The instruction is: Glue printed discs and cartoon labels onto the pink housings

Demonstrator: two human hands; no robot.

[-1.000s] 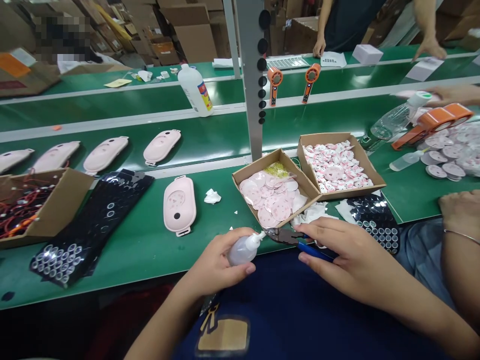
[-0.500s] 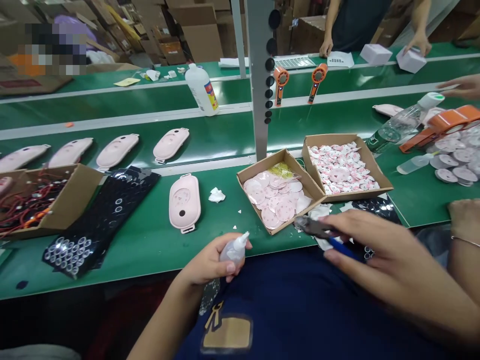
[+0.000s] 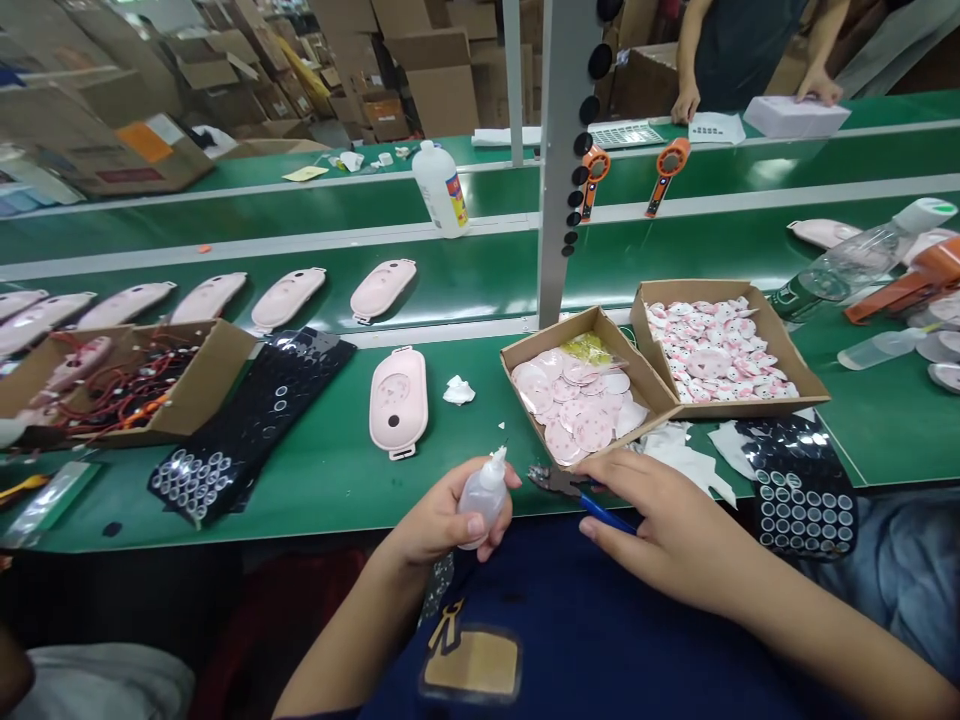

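Note:
My left hand is wrapped round a small translucent squeeze bottle, its white nozzle pointing up. In my right hand are blue-handled pliers. Their metal jaws point left toward the bottle's nozzle, a short gap away. Behind the pliers stands a cardboard tray of round pink patterned discs. A pale pink oval casing lies on the green bench to the left, with a crumpled white tissue beside it.
Another cardboard tray holds small white-and-pink pieces. Black sheets with clear rings lie left and right. A box of red wires sits left. More pink casings line the belt behind a metal post. A co-worker stands across.
My right hand has brought the pliers leftward, closer to the bottle. My left hand still holds the bottle. The view has shifted left. Across the bench, the co-worker's white boxes now sit together.

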